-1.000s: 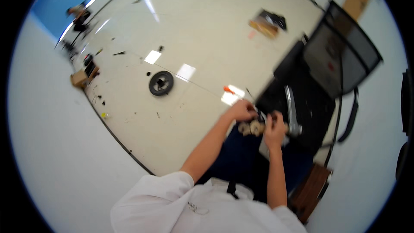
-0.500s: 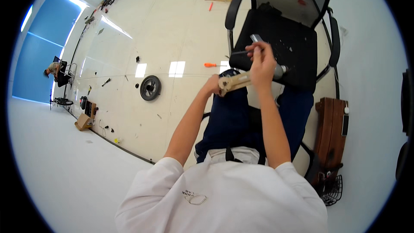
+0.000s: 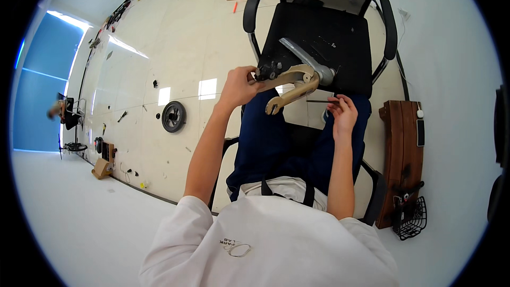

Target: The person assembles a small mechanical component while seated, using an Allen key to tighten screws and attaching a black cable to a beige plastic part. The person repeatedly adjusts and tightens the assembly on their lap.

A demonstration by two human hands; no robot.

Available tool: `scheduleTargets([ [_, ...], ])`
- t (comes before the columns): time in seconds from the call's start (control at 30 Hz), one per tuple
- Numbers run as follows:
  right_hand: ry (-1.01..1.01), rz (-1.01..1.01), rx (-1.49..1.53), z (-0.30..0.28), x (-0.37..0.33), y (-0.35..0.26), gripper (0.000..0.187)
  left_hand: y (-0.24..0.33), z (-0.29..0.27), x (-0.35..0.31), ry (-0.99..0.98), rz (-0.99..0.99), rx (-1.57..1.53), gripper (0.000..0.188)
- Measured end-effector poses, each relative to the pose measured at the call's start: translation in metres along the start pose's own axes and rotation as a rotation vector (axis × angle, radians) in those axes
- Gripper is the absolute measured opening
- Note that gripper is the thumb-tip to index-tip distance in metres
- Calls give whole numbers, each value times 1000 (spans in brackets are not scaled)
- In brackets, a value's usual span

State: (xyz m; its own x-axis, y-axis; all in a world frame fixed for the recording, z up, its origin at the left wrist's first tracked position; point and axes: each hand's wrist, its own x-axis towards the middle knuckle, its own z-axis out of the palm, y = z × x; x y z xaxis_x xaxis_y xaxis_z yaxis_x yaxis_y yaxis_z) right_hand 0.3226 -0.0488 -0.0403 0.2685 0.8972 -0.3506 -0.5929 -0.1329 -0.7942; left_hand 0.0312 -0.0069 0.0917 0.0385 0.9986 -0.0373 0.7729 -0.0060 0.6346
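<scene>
Over my lap and the front of the chair seat lies a beige two-legged fork (image 3: 291,97) with a grey metal stem (image 3: 304,55) angling up over the seat. A black brake caliper-like part (image 3: 269,71) sits at the tip of its far leg. My left hand (image 3: 239,87) is closed there, its fingertips on the leg's end and the black part. To the right of the fork, my right hand (image 3: 344,116) pinches a thin dark rod (image 3: 322,101), perhaps a hex key, pointing left, its tip close to the near leg. Exactly how the left fingers grip is partly hidden.
A black office chair (image 3: 325,26) with armrests faces me. On the tiled floor at left lies a small black wheel (image 3: 173,116), with scattered tools. Right of my legs stands a brown wooden box (image 3: 402,154) beside a black wire basket (image 3: 413,223). Another person (image 3: 56,110) sits far left.
The fork has turned, its stem now swung across the seat and the black part exposed. My left hand moved up to the far leg; my right hand came down and right with the rod.
</scene>
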Motion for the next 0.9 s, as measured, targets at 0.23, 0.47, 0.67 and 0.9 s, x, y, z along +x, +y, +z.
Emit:
scheduleTargets([
  [0.23,-146,143,-38,21,-21,10,20,51,-19,8,24,177,82,30],
  [0.47,-105,-129,-407,-9,-15,-1,38,70,-11,-7,129,353,14,30],
  [0.67,-169,-92,-186,11,-31,-61,37,30,20,-29,278,387,-182,34],
  [0.9,-429,-11,-448,75,-63,-86,28,16,46,-37,371,434,-345,36],
])
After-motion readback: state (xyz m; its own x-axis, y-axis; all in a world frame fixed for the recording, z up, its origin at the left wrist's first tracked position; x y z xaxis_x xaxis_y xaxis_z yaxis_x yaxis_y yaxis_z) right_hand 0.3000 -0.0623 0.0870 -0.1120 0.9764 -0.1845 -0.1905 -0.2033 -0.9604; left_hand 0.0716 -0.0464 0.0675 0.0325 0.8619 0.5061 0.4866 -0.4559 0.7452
